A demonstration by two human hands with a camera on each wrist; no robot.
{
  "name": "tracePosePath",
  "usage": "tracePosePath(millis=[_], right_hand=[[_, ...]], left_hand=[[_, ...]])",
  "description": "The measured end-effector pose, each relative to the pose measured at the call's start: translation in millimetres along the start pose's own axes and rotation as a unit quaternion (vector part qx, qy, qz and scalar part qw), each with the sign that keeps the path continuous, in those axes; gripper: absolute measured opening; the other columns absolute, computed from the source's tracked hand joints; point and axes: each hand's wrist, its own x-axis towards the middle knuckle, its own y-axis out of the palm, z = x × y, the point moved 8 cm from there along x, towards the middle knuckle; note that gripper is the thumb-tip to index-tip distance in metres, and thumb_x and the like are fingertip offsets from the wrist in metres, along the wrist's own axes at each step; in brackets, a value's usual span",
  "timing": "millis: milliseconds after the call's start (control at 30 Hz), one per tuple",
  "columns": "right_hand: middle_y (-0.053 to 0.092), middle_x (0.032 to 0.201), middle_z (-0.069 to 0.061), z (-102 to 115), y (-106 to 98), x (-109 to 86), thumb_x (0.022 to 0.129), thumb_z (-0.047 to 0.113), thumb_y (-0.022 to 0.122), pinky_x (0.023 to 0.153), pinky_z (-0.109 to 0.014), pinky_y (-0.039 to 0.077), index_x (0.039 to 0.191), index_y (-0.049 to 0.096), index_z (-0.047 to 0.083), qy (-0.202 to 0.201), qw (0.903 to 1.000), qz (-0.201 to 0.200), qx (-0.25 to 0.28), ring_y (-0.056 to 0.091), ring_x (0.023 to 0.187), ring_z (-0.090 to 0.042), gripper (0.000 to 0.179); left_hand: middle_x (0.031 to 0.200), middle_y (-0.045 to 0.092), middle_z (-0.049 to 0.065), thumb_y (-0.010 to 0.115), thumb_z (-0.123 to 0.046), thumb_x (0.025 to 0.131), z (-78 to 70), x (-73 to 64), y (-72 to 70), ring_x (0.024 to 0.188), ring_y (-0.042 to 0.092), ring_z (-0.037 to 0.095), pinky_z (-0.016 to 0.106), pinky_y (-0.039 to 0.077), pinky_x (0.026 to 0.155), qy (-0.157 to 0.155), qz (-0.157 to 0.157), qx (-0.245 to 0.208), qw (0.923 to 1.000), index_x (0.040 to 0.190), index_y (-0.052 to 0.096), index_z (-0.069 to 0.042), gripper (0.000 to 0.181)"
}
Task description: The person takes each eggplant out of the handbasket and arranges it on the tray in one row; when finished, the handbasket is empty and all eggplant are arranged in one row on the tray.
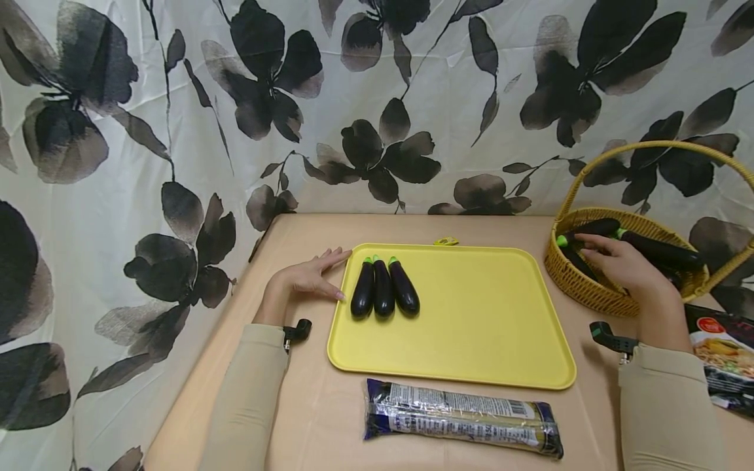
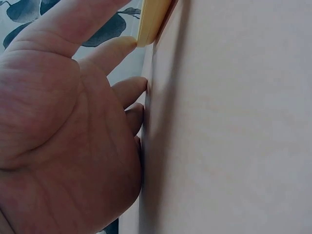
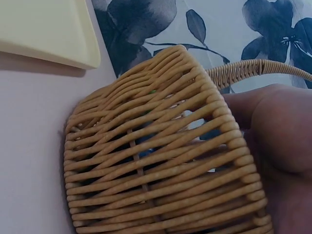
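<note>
Three dark eggplants point(image 1: 383, 291) with green stem ends lie side by side on the left part of a yellow tray point(image 1: 483, 314). My left hand point(image 1: 309, 273) touches the tray's left rim, its fingers spread; the left wrist view shows its palm point(image 2: 73, 131). My right hand point(image 1: 618, 261) reaches over the near rim of a wicker basket point(image 1: 595, 297), its fingers among more eggplants point(image 1: 660, 250). One finger lies by the neck of an eggplant point(image 1: 597, 227). Behind the basket's weave point(image 3: 156, 161) in the right wrist view, the fingertips and any grip are mostly hidden.
A clear pack point(image 1: 462, 417) with dark ends and printed labels lies in front of the tray. A small yellow object point(image 1: 446, 241) sits behind its far rim. Right of the basket's front lies a black food package point(image 1: 721, 356). Floral cloth point(image 1: 365, 85) hangs behind the table.
</note>
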Motion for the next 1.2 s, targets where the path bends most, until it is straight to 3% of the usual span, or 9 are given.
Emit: tracePosePath(millis=[67,133,367,700,1100,1200], right_hand=[[0.029,0.158,-0.039,-2,2,-1.5,0.115,0.037,0.031,0.104,-0.076,0.037,0.165,0.023,0.005,0.005,0.9999,0.011,-0.001,0.034,0.137,-0.056,0.06],[0.024,0.16,-0.04,-4,4,-2.7,0.115,0.035,0.03,0.11,-0.081,0.028,0.165,0.022,0.003,0.009,0.9998,0.02,0.001,0.027,0.143,-0.059,0.06],[0.015,0.164,-0.041,-9,9,-6.6,0.115,0.033,0.028,0.114,-0.081,0.018,0.165,0.018,0.0,0.028,0.9987,0.033,0.028,0.013,0.15,-0.063,0.06],[0.019,0.162,-0.041,-12,11,-9.5,0.114,0.031,0.04,0.113,-0.082,0.019,0.164,0.022,0.002,0.026,0.9994,0.024,0.002,0.016,0.148,-0.064,0.061],[0.021,0.162,-0.041,-8,13,-14.9,0.113,0.037,0.042,0.112,-0.084,0.013,0.163,0.027,0.004,0.025,0.9991,0.032,-0.01,0.015,0.149,-0.064,0.062],[0.022,0.161,-0.041,-7,13,-15.4,0.113,0.037,0.041,0.113,-0.081,0.023,0.164,0.027,0.005,0.024,0.9992,0.03,-0.012,0.025,0.144,-0.061,0.062]], left_hand=[[0.177,0.001,0.006,0.093,-0.051,0.073,0.0,-0.8,0.1,0.163,-0.012,0.031,0.059,-0.009,0.13,0.002,0.0,0.0,1.0,0.168,0.02,-0.032,0.121],[0.177,0.001,0.006,0.093,-0.051,0.073,0.1,-1.3,0.4,0.163,-0.011,0.031,0.059,-0.009,0.13,0.003,0.0,0.001,1.0,0.168,0.02,-0.032,0.121],[0.177,0.001,0.006,0.093,-0.052,0.073,1.4,-2.4,1.7,0.163,-0.011,0.03,0.059,-0.008,0.13,0.002,0.0,0.003,1.0,0.168,0.02,-0.033,0.121],[0.177,0.002,0.005,0.093,-0.051,0.072,2.1,-6.3,0.5,0.163,-0.011,0.03,0.06,-0.008,0.13,0.006,-0.002,0.0,1.0,0.168,0.021,-0.033,0.121],[0.177,0.002,0.006,0.093,-0.05,0.073,2.6,-7.1,0.7,0.163,-0.011,0.031,0.061,-0.008,0.129,0.012,0.0,0.0,0.9999,0.168,0.022,-0.031,0.12],[0.177,0.002,0.006,0.093,-0.05,0.073,2.1,-7.5,0.4,0.163,-0.011,0.031,0.061,-0.008,0.129,0.01,0.002,0.0,0.9999,0.168,0.021,-0.031,0.12]])
